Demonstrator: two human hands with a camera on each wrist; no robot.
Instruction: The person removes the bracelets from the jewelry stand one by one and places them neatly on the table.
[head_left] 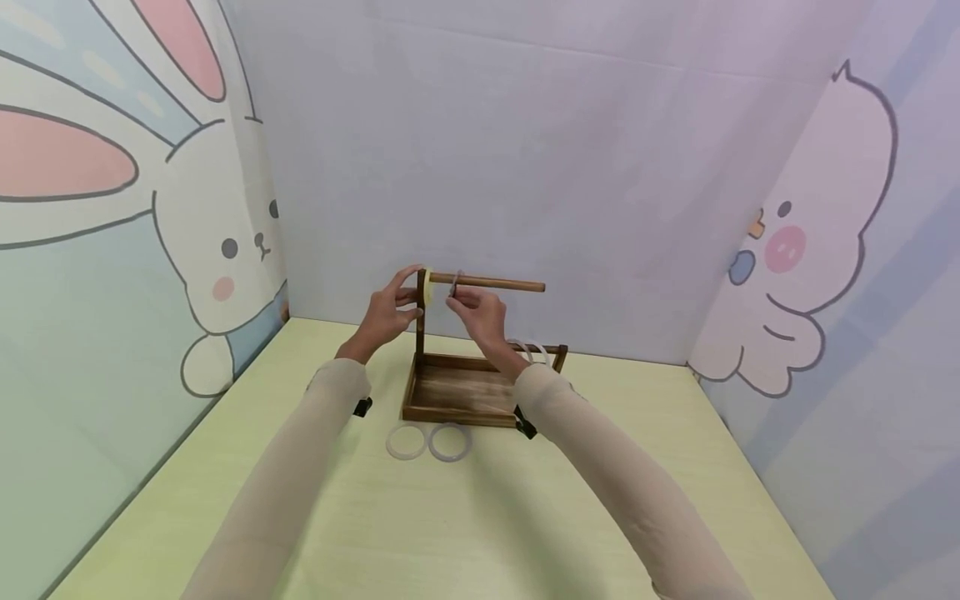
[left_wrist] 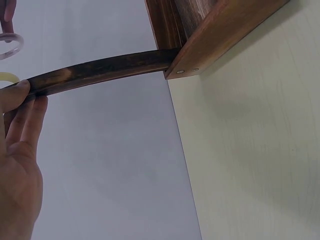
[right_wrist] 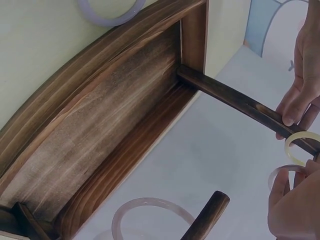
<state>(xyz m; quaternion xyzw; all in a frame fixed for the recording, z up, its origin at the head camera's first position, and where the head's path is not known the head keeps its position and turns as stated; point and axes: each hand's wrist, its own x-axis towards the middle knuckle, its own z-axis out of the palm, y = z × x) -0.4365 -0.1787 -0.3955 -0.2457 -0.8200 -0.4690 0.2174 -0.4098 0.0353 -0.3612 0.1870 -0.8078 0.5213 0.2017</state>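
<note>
A dark wooden stand [head_left: 420, 333] has a tall post at its left and an upper rod [head_left: 495, 283] running right from near the post's top. My left hand [head_left: 386, 312] grips that post near the top, thumb on one side and fingers on the other in the left wrist view [left_wrist: 22, 160]. Hanging on the rod against the post is a pale yellow bangle [right_wrist: 289, 147]. Just right of it, my right hand [head_left: 480, 315] pinches a translucent purplish bangle [right_wrist: 273, 177] that encircles the rod.
Two pale bangles hang on the stand's lower rod [head_left: 555, 348] at the right. On the table in front of the wooden tray base [head_left: 457, 414] lie a whitish bangle [head_left: 406, 457] and a lavender bangle [head_left: 450, 459]. Behind stands a plain cloth wall [head_left: 525, 167].
</note>
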